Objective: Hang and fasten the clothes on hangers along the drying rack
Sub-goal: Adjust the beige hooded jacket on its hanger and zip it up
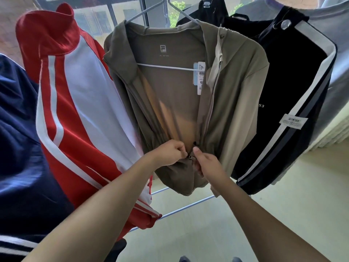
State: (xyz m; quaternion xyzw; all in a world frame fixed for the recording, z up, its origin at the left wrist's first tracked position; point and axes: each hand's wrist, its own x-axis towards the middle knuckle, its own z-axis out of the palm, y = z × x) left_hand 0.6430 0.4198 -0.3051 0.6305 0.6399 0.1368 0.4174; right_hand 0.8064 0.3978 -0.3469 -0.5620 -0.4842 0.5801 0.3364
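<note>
Garment: a thin olive-brown zip-front hooded jacket (pixel 236 95) is hung on a white wire hanger (pixel 166 67), its front left open above the hem.
Neighbours: a red-and-white track jacket (pixel 75 91) is hung just left of the olive jacket, a black jacket with pale stripes (pixel 294 87) just right.
Left hand: the left hand (pixel 168 153) is curled, the left hem edge pinched and drawn toward the middle.
Right hand: the right hand (pixel 206 163) is closed on the right hem edge, thumb raised beside the small dark zipper slider (pixel 191 158).
Purpose: the two bottom ends are judged to be held together so the zip can be engaged.
Position: the slider is lodged between both grips, at the jacket's lowest point.
Tag: a white barcode tag (pixel 200 78) is left dangling inside the jacket's chest.
</note>
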